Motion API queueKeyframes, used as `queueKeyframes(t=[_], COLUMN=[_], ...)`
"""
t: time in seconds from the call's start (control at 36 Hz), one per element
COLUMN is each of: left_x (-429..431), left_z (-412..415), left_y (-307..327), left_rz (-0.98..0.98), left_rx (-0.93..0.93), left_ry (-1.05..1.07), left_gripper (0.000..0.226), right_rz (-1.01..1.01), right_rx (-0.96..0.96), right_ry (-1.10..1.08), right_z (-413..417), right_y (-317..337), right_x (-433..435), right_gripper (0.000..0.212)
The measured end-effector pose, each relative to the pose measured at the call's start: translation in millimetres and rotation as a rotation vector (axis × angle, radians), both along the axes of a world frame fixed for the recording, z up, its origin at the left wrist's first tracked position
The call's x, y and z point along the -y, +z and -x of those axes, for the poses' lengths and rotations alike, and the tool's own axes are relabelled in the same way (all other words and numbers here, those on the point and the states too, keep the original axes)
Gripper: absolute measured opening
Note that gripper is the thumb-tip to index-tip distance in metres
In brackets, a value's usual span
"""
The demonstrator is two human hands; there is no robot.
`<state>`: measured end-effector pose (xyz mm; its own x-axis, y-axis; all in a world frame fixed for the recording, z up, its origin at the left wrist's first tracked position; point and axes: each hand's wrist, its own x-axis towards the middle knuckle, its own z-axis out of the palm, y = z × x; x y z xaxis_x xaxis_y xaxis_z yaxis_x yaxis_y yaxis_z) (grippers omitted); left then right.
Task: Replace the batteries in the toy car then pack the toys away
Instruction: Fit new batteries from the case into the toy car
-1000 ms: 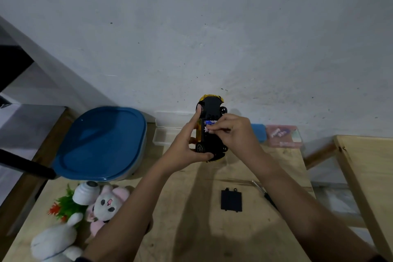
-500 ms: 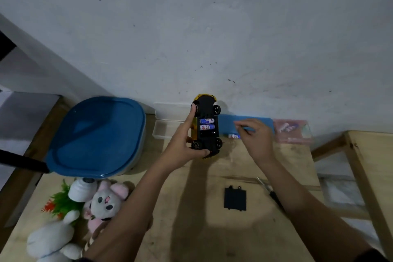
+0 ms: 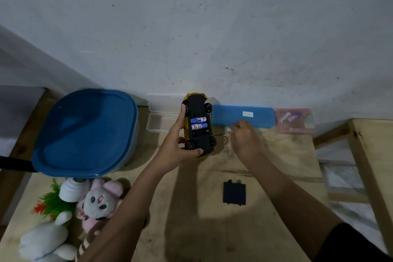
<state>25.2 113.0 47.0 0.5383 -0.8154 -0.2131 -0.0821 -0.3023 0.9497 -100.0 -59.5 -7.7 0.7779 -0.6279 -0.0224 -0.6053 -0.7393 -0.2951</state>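
Battery (image 3: 198, 123) lettering seemingly unreadable

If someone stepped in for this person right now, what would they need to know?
Left hand: holds the toy car upside down above the table.
Right hand: closed on a battery beside the blue box.
Done: battery cover is off, lying on the table; two batteries sit in the compartment.
Left: fill the empty third slot, refit the cover, pack the plush toys away.
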Motion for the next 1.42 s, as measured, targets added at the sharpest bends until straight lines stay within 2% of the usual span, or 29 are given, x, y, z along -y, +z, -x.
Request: queueKeyframes(t=[0.11,0.19,0.28,0.42,0.56,0.69,0.78,0.83,0.94,1.06,1.25,1.33,1.42], left_x=[0.7,0.7,2.2,11.4,21.9,31.7,33.4,32.0,27.5,21.9,7.7,2.7,-1.7], left_z=[0.2,-0.4,-1.0,1.1,7.5,17.2,19.1,18.6,19.0,18.1,19.1,18.9,22.9], left_y=[0.9,2.8,5.8,16.9,30.9,48.4,56.7,61.7,73.7,84.8,111.5,124.0,136.0], left_rz=[0.023,0.042,0.054,0.092,0.15,0.231,0.264,0.275,0.29,0.294,0.288,0.292,0.309], left_rx=[-0.014,-0.03,-0.037,-0.053,-0.061,-0.044,-0.04,-0.023,0.01,0.009,0.027,0.033,0.064], left_ry=[0.014,0.039,0.048,0.071,0.07,0.046,0.029,0.022,-0.031,-0.063,-0.14,-0.18,-0.193], left_gripper=[0.116,0.116,0.117,0.114,0.115,0.113,0.114,0.114,0.116,0.12,0.117,0.116,0.116], right_rz=[0.006,-0.054,-0.236,-0.564,-0.74,-0.633,-0.362,-0.25,-0.315,-0.306,-0.351,-0.459,-0.453], right_rx=[-0.081,-0.019,0.182,0.592,0.903,0.942,0.927,0.944,0.962,0.987,0.887,0.943,1.019], right_ry=[-0.002,-0.036,-0.121,-0.233,-0.105,-0.045,-0.003,-0.005,-0.043,-0.019,0.13,0.118,0.095], right_z=[0.2,3.8,5.3,2.3,1.5,-2.2,-0.4,2.6,6.3,7.3,18.1,21.7,21.9], right_y=[-1.2,-3.1,3.6,47.9,100.1,120.6,124.0,125.3,128.6,136.7,167.6,183.0,195.0], right_x=[-0.2,1.6,3.3,1.1,-6.9,-17.2,-18.8,-17.8,-23.4,-29.8,-24.8,-30.5,-41.8], right_gripper=[0.031,0.028,0.013,0.009,0.019,0.016,0.009,0.013,0.022,0.017,0.011,0.015,0.02])
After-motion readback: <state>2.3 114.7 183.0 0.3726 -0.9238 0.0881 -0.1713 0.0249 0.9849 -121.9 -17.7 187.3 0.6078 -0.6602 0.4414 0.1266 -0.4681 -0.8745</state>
